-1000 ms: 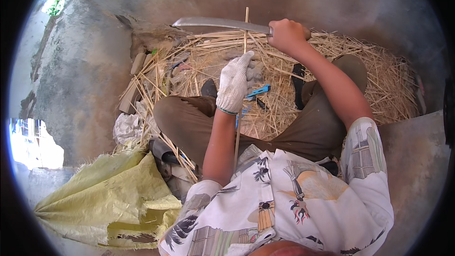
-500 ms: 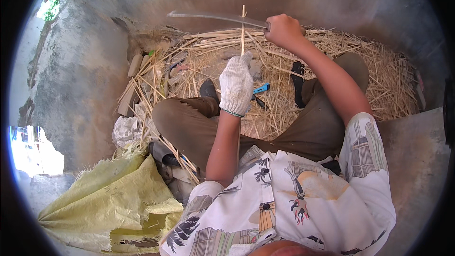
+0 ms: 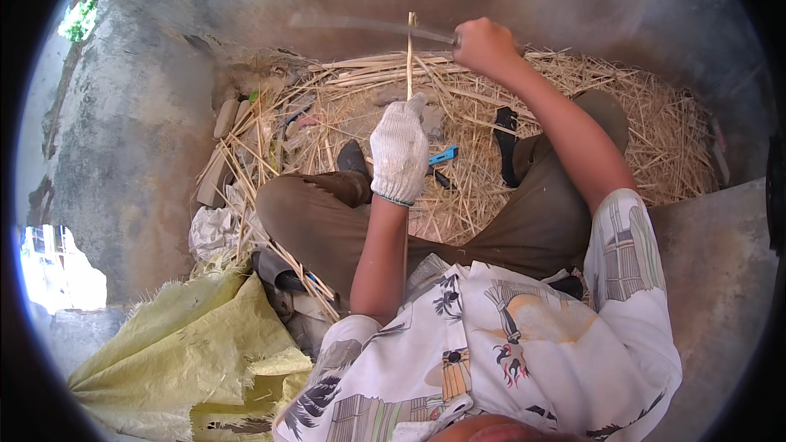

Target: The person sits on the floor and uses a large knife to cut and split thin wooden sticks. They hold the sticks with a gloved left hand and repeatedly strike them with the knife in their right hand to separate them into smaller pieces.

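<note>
Above straw (image 3: pixel 663 139), left grip (image 3: pixel 399 151) tight round strip (image 3: pixel 409 65), right grip (image 3: pixel 486 46) tight round knife (image 3: pixel 431 34)

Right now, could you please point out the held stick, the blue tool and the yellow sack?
Held stick (image 3: pixel 409 67), head view: its exposed upper length.
Blue tool (image 3: pixel 443 155), head view: its blue body.
Yellow sack (image 3: pixel 192 340), head view: its broad, creased side.
</note>
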A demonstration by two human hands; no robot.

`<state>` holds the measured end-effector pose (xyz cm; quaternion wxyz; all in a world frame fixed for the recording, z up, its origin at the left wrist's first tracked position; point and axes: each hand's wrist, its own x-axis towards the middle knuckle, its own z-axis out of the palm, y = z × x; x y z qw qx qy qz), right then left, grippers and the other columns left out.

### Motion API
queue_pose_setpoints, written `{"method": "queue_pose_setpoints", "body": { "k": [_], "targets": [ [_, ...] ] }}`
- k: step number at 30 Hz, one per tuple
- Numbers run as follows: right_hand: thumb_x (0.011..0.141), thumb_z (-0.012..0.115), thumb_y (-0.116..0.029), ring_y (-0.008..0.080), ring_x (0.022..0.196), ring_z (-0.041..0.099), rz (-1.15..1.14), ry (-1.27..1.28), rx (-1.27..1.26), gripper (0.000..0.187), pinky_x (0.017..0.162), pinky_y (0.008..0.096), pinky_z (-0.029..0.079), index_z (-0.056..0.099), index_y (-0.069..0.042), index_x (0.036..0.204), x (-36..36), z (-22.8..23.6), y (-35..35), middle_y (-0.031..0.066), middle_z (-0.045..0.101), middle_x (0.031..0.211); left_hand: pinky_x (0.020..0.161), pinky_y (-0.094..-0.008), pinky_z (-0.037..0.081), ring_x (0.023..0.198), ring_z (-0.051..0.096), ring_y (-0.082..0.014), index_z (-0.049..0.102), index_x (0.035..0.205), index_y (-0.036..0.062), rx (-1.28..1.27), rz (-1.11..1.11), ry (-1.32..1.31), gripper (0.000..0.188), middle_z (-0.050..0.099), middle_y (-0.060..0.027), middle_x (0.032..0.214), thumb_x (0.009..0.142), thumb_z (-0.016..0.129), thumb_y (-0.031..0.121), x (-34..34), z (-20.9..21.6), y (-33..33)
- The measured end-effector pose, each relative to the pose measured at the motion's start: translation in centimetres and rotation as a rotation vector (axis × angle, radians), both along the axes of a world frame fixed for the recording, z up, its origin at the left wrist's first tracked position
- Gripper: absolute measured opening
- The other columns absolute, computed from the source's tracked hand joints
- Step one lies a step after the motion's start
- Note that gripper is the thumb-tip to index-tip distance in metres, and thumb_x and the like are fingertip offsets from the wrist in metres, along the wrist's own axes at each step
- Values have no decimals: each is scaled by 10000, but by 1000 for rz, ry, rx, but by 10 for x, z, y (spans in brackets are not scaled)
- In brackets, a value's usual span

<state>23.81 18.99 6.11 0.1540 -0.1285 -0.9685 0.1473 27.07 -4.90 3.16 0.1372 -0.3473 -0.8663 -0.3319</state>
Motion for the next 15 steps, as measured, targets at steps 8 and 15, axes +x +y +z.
{"method": "queue_pose_setpoints", "body": {
  "k": [8,15],
  "targets": [
    [795,678,-267,355,884,723,-56,-110,99,253,774,453,574,752,-68,933,13,2,9,167,744,903,325,-194,167,373,263,1,561,871,139,857,-85,-1334,265,332,104,551,985,657,358,26,58,1],
    [812,637,-259,358,803,705,-254,102,-403,242,731,428,555,733,-59,906,9,-5,17,164,723,805,334,-211,214,365,310,-36,561,830,136,828,-110,-1374,290,394,71,544,984,656,362,27,61,-8]
  ]
}}
